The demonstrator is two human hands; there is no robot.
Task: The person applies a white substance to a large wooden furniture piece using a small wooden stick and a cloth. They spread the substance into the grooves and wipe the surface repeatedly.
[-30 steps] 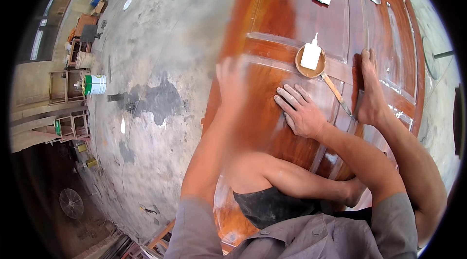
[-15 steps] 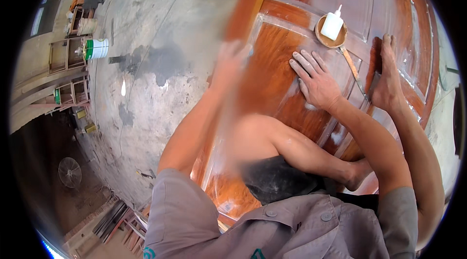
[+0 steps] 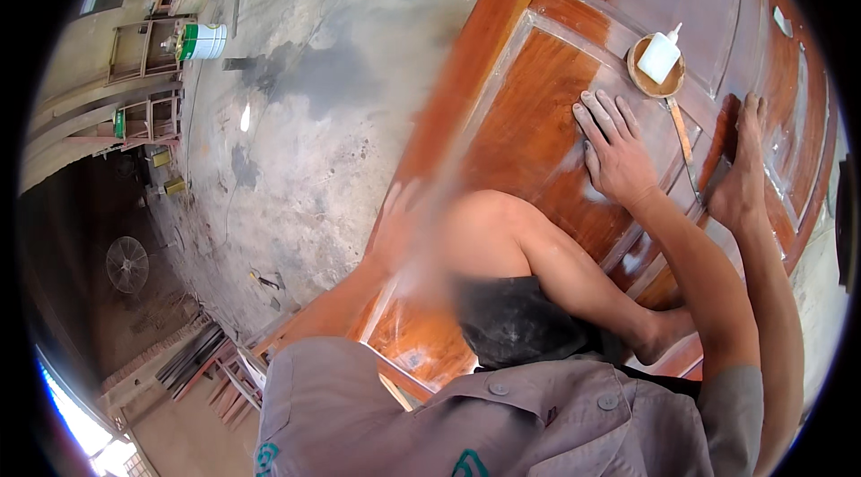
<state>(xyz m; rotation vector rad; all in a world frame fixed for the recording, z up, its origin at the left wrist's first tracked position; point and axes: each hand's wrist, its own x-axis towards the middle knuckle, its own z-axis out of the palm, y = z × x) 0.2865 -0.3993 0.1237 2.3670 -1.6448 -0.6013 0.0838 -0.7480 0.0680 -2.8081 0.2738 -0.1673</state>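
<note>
The right hand (image 3: pixel 619 150) lay open, fingers spread flat on the wooden door (image 3: pixel 529 118), the bowl (image 3: pixel 655 78) with white bottle (image 3: pixel 661 56) at one o'clock, while the left hand (image 3: pixel 399 226) was motion-blurred, state indeterminable.

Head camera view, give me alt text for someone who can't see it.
The person's right hand lies flat, fingers spread, on a reddish wooden door laid flat. Their left hand is a blur at the door's edge; a white bottle sits in a wooden bowl nearby.
</note>
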